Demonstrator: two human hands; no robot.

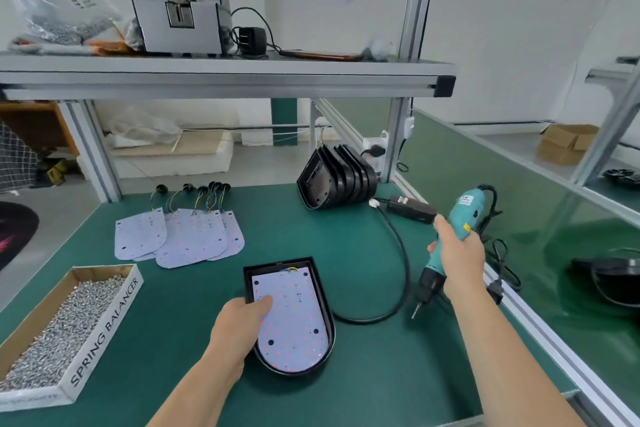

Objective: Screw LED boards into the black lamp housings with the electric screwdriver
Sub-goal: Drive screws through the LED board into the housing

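A black lamp housing (pixel 323 298) lies flat on the green bench in front of me, with a white LED board (pixel 294 315) seated inside it. My left hand (pixel 239 326) rests on the housing's left edge, thumb pressing on the board. My right hand (pixel 457 253) grips the teal electric screwdriver (pixel 446 253) to the right of the housing, bit pointing down and left, held above the mat and apart from the board. Several loose LED boards (pixel 187 236) with wired black connectors lie fanned out at the back left. A stack of empty black housings (pixel 336 177) stands on edge behind.
A cardboard box (pixel 135 282) marked SPRING BALANCER, full of small screws (pixel 65 322), sits at the left front. The screwdriver's black cable (pixel 398 260) and power adapter (pixel 412 208) loop across the mat at right. An aluminium shelf (pixel 221 78) spans overhead, and a frame rail (pixel 540 333) borders the right edge.
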